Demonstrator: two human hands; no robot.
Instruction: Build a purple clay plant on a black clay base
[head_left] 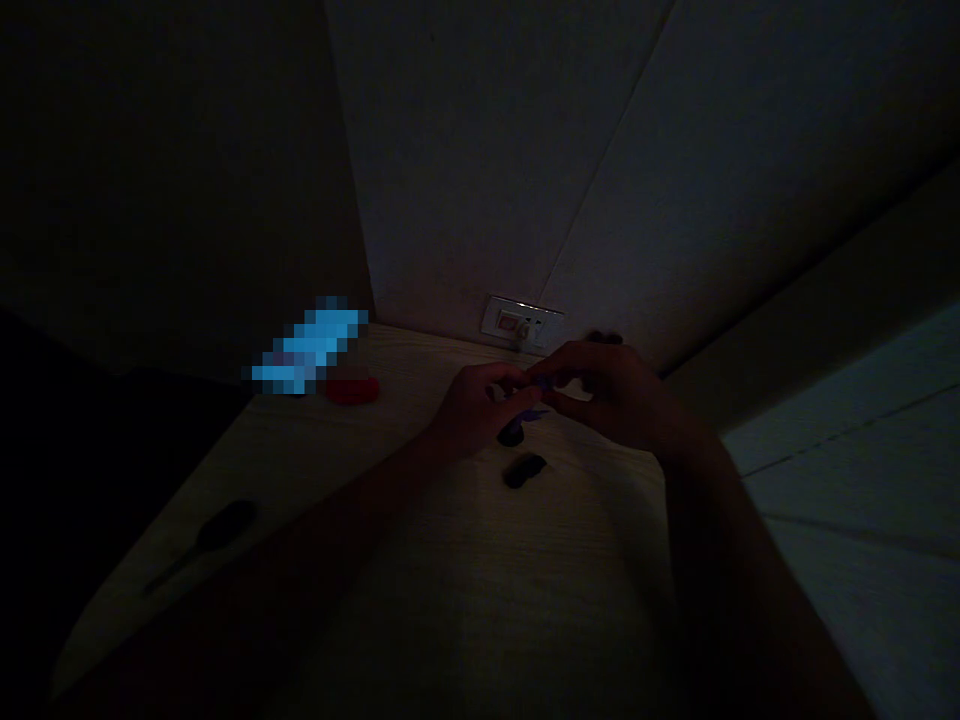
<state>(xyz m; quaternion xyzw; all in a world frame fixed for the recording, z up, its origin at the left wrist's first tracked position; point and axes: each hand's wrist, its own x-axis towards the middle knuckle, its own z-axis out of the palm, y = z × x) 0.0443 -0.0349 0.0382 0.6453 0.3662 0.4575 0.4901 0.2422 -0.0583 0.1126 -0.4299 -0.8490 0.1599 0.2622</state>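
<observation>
The light is very dim. My left hand (484,400) and my right hand (607,395) meet over the far part of a wooden tabletop (450,520). Both have their fingers pinched together on a small purplish piece (546,381), whose kind is too dark to make out. Just under the fingertips, more of something purple (529,415) shows above a dark lump (511,436); whether it joins the held piece I cannot tell. Nearer to me lies a small black object (525,470).
A wall socket plate (521,322) with something plugged in sits behind my hands. At the left are a blurred bright-blue screen (315,350), a red object (352,390) and a dark screwdriver-like tool (221,528). A small dark item (604,338) shows behind my right hand.
</observation>
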